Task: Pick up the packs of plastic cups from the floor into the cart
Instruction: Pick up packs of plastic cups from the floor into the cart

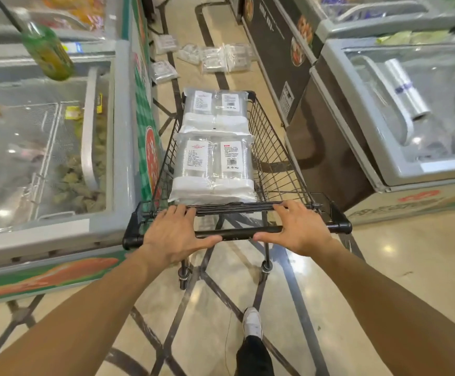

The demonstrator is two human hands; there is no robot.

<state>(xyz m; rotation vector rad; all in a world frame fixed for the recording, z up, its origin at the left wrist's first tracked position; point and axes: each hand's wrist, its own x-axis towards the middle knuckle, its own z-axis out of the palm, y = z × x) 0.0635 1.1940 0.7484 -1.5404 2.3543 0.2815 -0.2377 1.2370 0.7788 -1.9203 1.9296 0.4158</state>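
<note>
A black wire cart [278,169] stands in the aisle in front of me. Two clear packs of plastic cups lie in it, a near pack [212,169] and a far pack [215,111]. My left hand [175,234] rests on the cart's black handle bar [237,232] with fingers stretched forward and the thumb along the bar. My right hand [299,229] lies on the bar the same way. Several more packs of cups [215,58] lie on the floor beyond the cart, with two more, one [164,71] and another [165,43], by the left freezer.
Glass-topped chest freezers line both sides, the left freezer [118,147] and the right freezer [383,147], which leaves a narrow aisle. A green bottle [46,50] stands on the left freezer and a roll of plastic bags [405,88] lies on the right one. My shoe [252,322] is on the tiled floor behind the cart.
</note>
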